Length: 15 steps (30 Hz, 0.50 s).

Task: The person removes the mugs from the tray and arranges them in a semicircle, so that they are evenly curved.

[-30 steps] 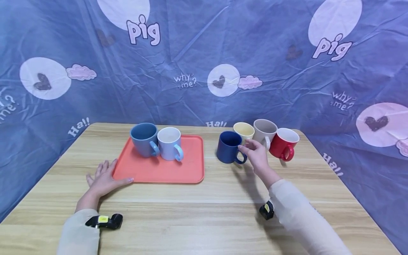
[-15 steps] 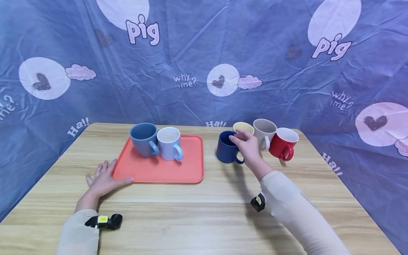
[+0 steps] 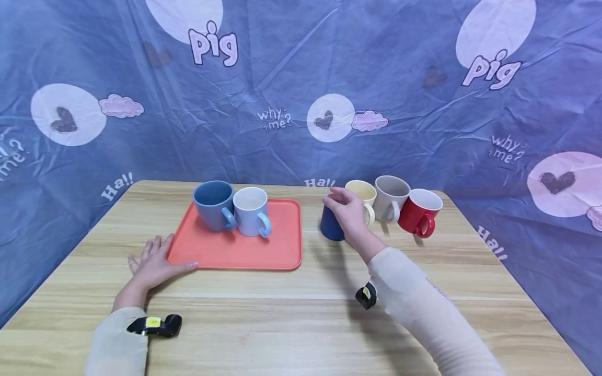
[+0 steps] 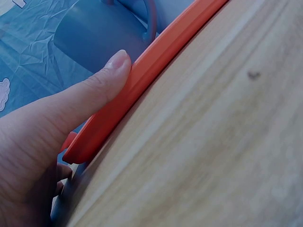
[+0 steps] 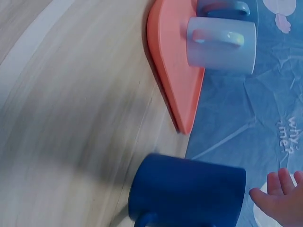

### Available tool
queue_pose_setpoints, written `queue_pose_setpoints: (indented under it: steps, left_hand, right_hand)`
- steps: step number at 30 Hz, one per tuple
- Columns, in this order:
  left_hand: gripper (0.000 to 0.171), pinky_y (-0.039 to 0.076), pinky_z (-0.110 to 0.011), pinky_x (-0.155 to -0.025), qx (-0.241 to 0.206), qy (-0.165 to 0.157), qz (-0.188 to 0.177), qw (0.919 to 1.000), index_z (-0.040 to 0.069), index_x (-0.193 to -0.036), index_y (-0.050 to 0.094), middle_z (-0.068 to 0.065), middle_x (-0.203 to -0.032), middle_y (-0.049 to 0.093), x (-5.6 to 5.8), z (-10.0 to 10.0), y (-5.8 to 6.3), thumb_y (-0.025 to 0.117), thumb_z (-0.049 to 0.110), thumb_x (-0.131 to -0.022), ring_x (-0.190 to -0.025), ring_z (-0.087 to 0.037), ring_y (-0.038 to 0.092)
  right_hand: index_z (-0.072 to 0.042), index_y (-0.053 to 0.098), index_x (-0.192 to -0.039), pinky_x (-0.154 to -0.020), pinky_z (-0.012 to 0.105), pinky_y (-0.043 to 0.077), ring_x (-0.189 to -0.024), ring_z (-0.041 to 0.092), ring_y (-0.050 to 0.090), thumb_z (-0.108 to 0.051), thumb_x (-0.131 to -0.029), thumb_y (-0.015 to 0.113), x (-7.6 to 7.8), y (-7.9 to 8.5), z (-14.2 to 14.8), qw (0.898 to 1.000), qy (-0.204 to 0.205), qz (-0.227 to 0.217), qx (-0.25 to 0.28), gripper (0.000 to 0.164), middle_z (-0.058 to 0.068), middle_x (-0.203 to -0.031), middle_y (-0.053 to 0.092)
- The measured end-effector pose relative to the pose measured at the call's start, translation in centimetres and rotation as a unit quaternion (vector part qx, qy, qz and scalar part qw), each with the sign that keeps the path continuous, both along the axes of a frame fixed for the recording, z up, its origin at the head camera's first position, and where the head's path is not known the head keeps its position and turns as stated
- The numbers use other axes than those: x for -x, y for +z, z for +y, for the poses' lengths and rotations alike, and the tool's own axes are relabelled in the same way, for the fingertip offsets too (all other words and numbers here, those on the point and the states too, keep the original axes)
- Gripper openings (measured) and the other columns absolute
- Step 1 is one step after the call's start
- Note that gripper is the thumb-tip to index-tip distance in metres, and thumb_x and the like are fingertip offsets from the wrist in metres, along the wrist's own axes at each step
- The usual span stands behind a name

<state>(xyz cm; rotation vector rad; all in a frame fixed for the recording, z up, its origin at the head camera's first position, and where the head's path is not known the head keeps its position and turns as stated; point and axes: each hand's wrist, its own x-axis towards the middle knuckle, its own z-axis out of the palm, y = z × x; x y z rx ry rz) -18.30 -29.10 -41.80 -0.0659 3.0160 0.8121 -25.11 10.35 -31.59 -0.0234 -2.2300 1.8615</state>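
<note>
My left hand point(image 3: 152, 263) rests at the near left corner of an orange-red tray point(image 3: 235, 256), fingers spread. In the left wrist view its straight thumb point(image 4: 106, 82) touches the tray's rim. On the tray stand a teal-blue mug point(image 3: 211, 209) and a pale blue mug point(image 3: 249, 216), both upright. My right hand point(image 3: 350, 214) hovers over the dark blue mug point(image 3: 331, 227), covering its mouth and handle in the head view. The right wrist view shows the fingertips just above the rim, apart from the mug point(image 5: 187, 191), with fingers loosely extended.
Behind and right of the right hand stand a cream mug point(image 3: 362, 190), a grey mug point(image 3: 391, 196) and a red mug point(image 3: 418, 211) with a white inside. A printed blue cloth point(image 3: 291, 68) hangs along the back of the wooden table point(image 3: 263, 329).
My right hand has moved left from beside the dark blue mug's handle to over its mouth. The left hand, the tray and the mugs have stayed put.
</note>
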Motion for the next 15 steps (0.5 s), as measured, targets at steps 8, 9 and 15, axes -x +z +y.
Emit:
queue_pose_setpoints:
  steps: [8,9,15]
  left_hand:
    - [0.108,-0.019,-0.065,-0.079,-0.002,-0.001,0.000,1.0000,-0.001,-0.136,0.009,-0.037,-0.133,0.001,-0.2,0.1,0.0,0.058,0.064,-0.065,-0.121,-0.048,-0.009]
    - [0.108,-0.019,-0.065,-0.079,-0.002,-0.001,0.000,1.0000,-0.001,-0.136,0.009,-0.037,-0.133,0.001,-0.2,0.1,0.0,0.058,0.064,-0.065,-0.120,-0.048,-0.009]
    - [0.108,-0.020,-0.065,-0.078,-0.003,-0.001,0.001,1.0000,-0.002,-0.136,0.009,-0.036,-0.133,0.001,-0.2,0.0,-0.1,0.058,0.064,-0.065,-0.121,-0.048,-0.009]
  right_hand:
    - [0.002,0.058,-0.106,-0.077,0.028,0.044,-0.087,0.021,0.056,-0.004,-0.075,0.065,0.4,-0.5,-2.5,1.000,0.014,-0.012,0.004,0.032,0.017,-0.092,0.061]
    - [0.002,0.059,-0.105,-0.076,0.028,0.044,-0.087,0.021,0.056,-0.004,-0.075,0.065,0.4,-0.7,-2.9,1.000,0.015,-0.010,0.005,0.031,0.017,-0.092,0.061]
    - [0.003,0.061,-0.102,-0.073,0.028,0.045,-0.083,0.021,0.057,-0.003,-0.074,0.065,0.2,-1.4,-5.2,1.000,0.024,-0.005,0.015,0.029,0.015,-0.087,0.062]
